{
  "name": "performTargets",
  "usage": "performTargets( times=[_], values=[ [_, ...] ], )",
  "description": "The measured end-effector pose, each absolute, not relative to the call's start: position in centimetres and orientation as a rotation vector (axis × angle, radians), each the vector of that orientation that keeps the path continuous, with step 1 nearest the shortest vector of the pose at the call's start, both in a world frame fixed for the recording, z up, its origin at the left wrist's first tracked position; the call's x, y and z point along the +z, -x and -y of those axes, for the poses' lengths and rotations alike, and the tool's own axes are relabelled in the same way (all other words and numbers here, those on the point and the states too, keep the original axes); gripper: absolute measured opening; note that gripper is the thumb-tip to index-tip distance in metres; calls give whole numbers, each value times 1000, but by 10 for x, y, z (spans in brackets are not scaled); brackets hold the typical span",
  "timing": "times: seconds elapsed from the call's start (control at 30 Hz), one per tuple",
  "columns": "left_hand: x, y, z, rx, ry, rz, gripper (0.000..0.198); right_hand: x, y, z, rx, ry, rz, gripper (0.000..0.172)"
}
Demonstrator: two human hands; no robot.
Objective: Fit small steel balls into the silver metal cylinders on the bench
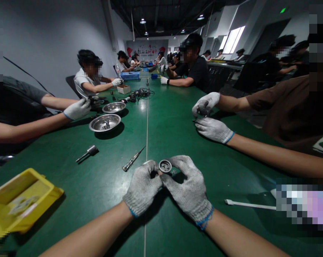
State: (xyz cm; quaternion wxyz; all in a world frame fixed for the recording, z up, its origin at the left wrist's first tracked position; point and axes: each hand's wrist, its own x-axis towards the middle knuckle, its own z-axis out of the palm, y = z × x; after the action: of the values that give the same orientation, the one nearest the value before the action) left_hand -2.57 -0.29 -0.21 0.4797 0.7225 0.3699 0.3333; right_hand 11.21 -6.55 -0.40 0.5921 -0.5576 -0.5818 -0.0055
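A small round metal housing (165,166) sits between my hands, its open end facing up. Several small round pieces, like gears, show inside it. My right hand (189,185), in a grey-white knit glove, curls thumb and fingers around its right side. From the left, my left hand (145,187), gloved alike, pinches at its lower edge; its fingertips are partly hidden. A few tiny round metal pieces (173,172) show just right of the housing. Beyond my left hand a screwdriver (133,160) with a clear handle lies on the green table (174,117).
Left lie a metal cylinder with a shaft (89,152) and a yellow bin (47,187) holding pale pieces. Two steel bowls (97,126) stand farther off, near tangled cables (140,94). A white cable (249,204) lies right. Co-workers' gloved hands (213,129) work on both sides.
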Motion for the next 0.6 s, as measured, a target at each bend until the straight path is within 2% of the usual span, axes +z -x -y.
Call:
performTargets(
  times=[0.6],
  values=[
    [-12,25,-1,854,-1805,-913,14,-4,-111,65,-72,1258,1377,17]
  ],
)
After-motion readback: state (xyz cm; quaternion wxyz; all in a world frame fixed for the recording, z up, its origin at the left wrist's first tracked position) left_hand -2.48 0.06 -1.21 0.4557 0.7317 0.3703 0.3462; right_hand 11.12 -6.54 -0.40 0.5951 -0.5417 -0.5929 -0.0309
